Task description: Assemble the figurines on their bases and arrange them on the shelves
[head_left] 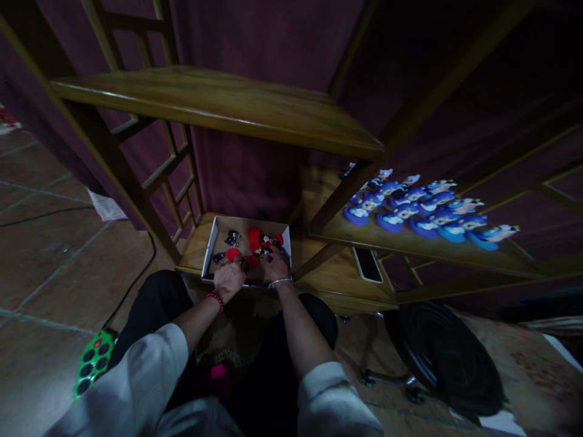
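A shallow open cardboard box (209, 249) with white sides rests on the low wooden shelf in front of me. Small dark figurines (233, 237) and red round bases (254, 238) lie inside it. My left hand (229, 279) reaches over the box's near edge, fingers curled beside a red disc (233, 254) and a small dark piece; what they grip is partly hidden. At the box's right side, my right hand (277, 264) has its fingers bent in against a dark figurine (262, 250) with light and yellow details.
Rows of blue-and-purple figurines (403, 212) stand on the higher shelf to the right. A dark flat device with a pale rim (368, 265) lies below them. A black round stool (446, 358), a green power strip (95, 362) and a cable are on the floor.
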Available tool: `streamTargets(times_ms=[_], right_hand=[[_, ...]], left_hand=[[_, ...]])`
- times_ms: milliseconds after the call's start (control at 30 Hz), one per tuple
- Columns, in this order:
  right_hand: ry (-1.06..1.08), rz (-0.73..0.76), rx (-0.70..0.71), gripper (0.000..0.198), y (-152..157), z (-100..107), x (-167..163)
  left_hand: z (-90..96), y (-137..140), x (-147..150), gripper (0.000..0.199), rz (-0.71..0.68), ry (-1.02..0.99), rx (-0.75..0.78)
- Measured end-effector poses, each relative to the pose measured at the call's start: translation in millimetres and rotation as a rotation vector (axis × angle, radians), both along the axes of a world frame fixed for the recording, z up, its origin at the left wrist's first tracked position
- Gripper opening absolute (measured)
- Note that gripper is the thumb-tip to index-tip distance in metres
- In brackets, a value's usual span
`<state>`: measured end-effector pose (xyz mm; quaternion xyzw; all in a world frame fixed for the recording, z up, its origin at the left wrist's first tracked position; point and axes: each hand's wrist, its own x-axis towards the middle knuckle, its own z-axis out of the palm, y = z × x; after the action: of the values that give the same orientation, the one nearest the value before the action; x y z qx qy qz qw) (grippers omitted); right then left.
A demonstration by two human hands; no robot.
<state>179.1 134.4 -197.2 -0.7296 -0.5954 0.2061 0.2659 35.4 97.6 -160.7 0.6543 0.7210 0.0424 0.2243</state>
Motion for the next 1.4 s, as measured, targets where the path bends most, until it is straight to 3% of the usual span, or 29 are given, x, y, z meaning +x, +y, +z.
streamTargets(times_ms=[133, 400, 600, 733, 867, 1133, 1400], right_hand=[[0.022, -0.022, -0.026, 0.034, 2, 3, -2], [-0.022, -0.046, 0.031, 0.028, -1, 12, -6], [0.06, -0.03, 0.082, 0.027, -1, 17, -6], [0.05, -0.091, 0.102, 0.026, -4, 24, -4], [0.014, -0.045, 0.084, 0.022, -7, 28, -2], [-0.004, -0.037, 0.157, 0.019, -9, 24, 4], [0.131, -0.036, 0.137, 0.022, -8, 28, 8]], left_hand=[[0.0, 0, -1, 0.037, -0.004, -0.009, 0.001], [-1.1, -2, -1, 0.041, -0.016, -0.015, 0.056], [-1.1, 4, -3, 0.039, 0.056, -0.078, 0.073], [1.6, 18, -1, 0.034, 0.069, -0.173, 0.192], [5.6, 39, 8, 0.034, 0.065, -0.245, 0.255], [-0.5, 86, 33, 0.032, 0.16, -0.284, 0.211], [-12.8, 104, 49, 0.028, 0.264, -0.314, 0.167]])
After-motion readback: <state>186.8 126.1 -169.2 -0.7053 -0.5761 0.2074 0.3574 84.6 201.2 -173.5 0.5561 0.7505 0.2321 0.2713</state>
